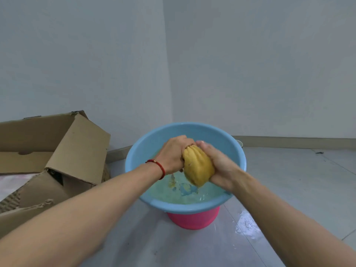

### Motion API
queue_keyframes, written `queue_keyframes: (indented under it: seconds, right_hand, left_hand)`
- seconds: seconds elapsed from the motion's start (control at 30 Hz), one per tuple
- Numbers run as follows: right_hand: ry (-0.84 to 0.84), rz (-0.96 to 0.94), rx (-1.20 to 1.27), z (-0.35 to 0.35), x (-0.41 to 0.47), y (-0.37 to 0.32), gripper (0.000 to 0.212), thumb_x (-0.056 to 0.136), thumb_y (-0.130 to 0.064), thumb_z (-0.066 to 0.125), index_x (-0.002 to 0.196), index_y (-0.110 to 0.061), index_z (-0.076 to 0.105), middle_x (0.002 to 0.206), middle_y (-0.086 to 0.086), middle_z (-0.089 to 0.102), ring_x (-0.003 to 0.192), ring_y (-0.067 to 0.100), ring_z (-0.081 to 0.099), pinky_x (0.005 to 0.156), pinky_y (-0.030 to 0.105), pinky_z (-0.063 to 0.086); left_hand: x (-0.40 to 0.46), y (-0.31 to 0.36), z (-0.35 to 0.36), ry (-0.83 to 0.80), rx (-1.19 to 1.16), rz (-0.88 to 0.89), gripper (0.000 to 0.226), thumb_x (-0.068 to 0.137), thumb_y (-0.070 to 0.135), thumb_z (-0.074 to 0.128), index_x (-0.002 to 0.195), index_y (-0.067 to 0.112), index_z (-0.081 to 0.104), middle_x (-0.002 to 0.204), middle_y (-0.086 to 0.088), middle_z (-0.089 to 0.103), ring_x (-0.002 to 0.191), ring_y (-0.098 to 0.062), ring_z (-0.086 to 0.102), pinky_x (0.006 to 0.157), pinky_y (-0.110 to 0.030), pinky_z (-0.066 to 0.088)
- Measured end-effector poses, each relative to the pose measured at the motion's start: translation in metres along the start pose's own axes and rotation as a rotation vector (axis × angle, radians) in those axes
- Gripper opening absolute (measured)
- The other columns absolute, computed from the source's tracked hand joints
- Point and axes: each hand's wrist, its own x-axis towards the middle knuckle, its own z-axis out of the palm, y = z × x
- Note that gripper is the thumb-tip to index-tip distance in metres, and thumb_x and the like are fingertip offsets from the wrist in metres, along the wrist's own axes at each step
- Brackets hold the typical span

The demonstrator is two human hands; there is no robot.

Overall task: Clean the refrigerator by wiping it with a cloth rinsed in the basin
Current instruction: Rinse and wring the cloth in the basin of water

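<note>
1. In the head view, a yellow cloth [198,166] is seen bunched into a tight wad just right of the frame's centre, held above the water in a blue basin [134,151].
2. The upper end of the cloth is gripped by the left hand [174,154]; its grip is closed, with the fingers curled round the fabric.
3. The lower right side of the cloth is clasped by the right hand [221,166], whose grip is likewise wrapped round the wad, the fingers hidden behind it.
4. A red bracelet [159,167] is worn on the left wrist.
5. Pale, cloudy water [173,197] is held in the basin, and a thin stream is seen falling from the cloth to its surface.
6. The basin is set on top of a pink tub [192,220], which stands on the grey tiled floor [289,180] at lower centre.
7. An open cardboard box [57,151] is placed at the left of the frame, just beside the basin.
8. A wet patch [246,224] is visible on the floor, to the lower right of the tub.
</note>
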Motion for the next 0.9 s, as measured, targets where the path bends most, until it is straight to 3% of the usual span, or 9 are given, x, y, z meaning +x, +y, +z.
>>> queue_keyframes:
  seconds: [0.07, 0.13, 0.27, 0.43, 0.57, 0.63, 0.7, 0.8, 0.9]
  right_hand:
    - [-0.159, 0.242, -0.005, 0.005, 0.002, 0.014, 0.080, 0.089, -0.069, 0.062, 0.138, -0.007, 0.061, 0.123, 0.022, 0.065, 0.110, 0.040, 0.066, 0.087, 0.062, 0.057]
    - [-0.313, 0.349, -0.100, 0.006, 0.001, 0.013, 0.094, 0.079, -0.075, 0.065, 0.145, -0.008, 0.054, 0.130, 0.027, 0.064, 0.119, 0.044, 0.064, 0.085, 0.052, 0.060]
    - [-0.245, 0.203, -0.755, 0.024, 0.009, 0.009, 0.052, 0.078, -0.040, 0.087, 0.110, -0.006, 0.065, 0.088, 0.014, 0.067, 0.074, 0.024, 0.062, 0.059, 0.035, 0.055]
    - [0.142, -0.127, -1.796, 0.041, 0.019, 0.014, 0.014, 0.080, -0.023, 0.070, 0.084, -0.017, 0.058, 0.085, 0.011, 0.067, 0.077, 0.037, 0.063, 0.058, 0.034, 0.043]
    - [0.098, -0.386, -2.041, 0.030, 0.023, 0.014, 0.014, 0.092, -0.017, 0.061, 0.101, -0.014, 0.050, 0.097, 0.012, 0.059, 0.086, 0.038, 0.059, 0.065, 0.038, 0.036]
    - [0.094, -0.445, -2.060, 0.024, 0.027, 0.014, 0.016, 0.094, -0.016, 0.058, 0.096, -0.017, 0.042, 0.091, 0.007, 0.049, 0.081, 0.033, 0.050, 0.063, 0.039, 0.037]
    - [0.112, -0.363, -1.984, 0.018, 0.030, 0.009, 0.020, 0.090, -0.019, 0.065, 0.102, -0.016, 0.049, 0.096, 0.005, 0.054, 0.085, 0.030, 0.053, 0.066, 0.039, 0.043]
    - [0.045, -0.078, -1.480, 0.006, 0.026, -0.003, 0.044, 0.078, -0.025, 0.078, 0.117, -0.018, 0.060, 0.098, 0.001, 0.063, 0.085, 0.020, 0.061, 0.072, 0.035, 0.051]
    - [0.113, 0.030, -0.616, 0.000, 0.015, -0.005, 0.029, 0.086, -0.032, 0.065, 0.105, -0.012, 0.071, 0.094, 0.008, 0.068, 0.081, 0.019, 0.064, 0.073, 0.037, 0.056]
  left_hand:
    - [0.004, -0.003, -0.005, -0.019, 0.336, 0.238, 0.016, 0.080, 0.001, 0.061, 0.090, 0.014, 0.062, 0.081, -0.001, 0.049, 0.068, -0.030, 0.057, 0.054, -0.036, 0.043]
    - [0.007, -0.010, -0.012, -0.028, 0.505, 0.363, 0.020, 0.076, -0.002, 0.066, 0.089, 0.012, 0.058, 0.082, -0.005, 0.048, 0.063, -0.031, 0.054, 0.048, -0.040, 0.044]
    - [0.008, -0.018, -0.031, -0.129, 0.925, 0.453, 0.017, 0.079, 0.005, 0.070, 0.084, 0.016, 0.058, 0.078, -0.004, 0.059, 0.058, -0.030, 0.063, 0.045, -0.030, 0.029]
    - [0.004, -0.004, -0.012, -0.434, 0.952, -0.103, 0.022, 0.086, 0.026, 0.064, 0.073, 0.020, 0.047, 0.074, 0.000, 0.051, 0.073, -0.030, 0.055, 0.063, -0.033, 0.041]
    - [0.000, -0.018, 0.000, -0.681, 0.173, -0.619, 0.028, 0.073, 0.022, 0.073, 0.062, 0.014, 0.049, 0.057, -0.004, 0.046, 0.047, -0.023, 0.041, 0.048, -0.026, 0.031]
    - [-0.005, -0.020, -0.005, -0.797, -0.230, -0.759, 0.033, 0.079, 0.014, 0.075, 0.064, 0.016, 0.046, 0.057, -0.005, 0.038, 0.046, -0.019, 0.033, 0.048, -0.026, 0.026]
    - [-0.007, -0.021, -0.008, -0.793, -0.404, -0.761, 0.024, 0.085, 0.003, 0.072, 0.076, 0.010, 0.050, 0.060, -0.007, 0.045, 0.048, -0.019, 0.046, 0.053, -0.028, 0.051]
    - [-0.001, -0.026, -0.006, -0.597, 0.003, -0.559, 0.011, 0.085, 0.000, 0.068, 0.089, 0.008, 0.061, 0.076, -0.009, 0.063, 0.066, -0.026, 0.069, 0.071, -0.043, 0.064]
    - [0.003, -0.039, -0.014, -0.275, 0.488, -0.046, 0.020, 0.083, 0.001, 0.059, 0.095, 0.016, 0.058, 0.089, -0.004, 0.065, 0.086, -0.033, 0.067, 0.061, -0.037, 0.045]
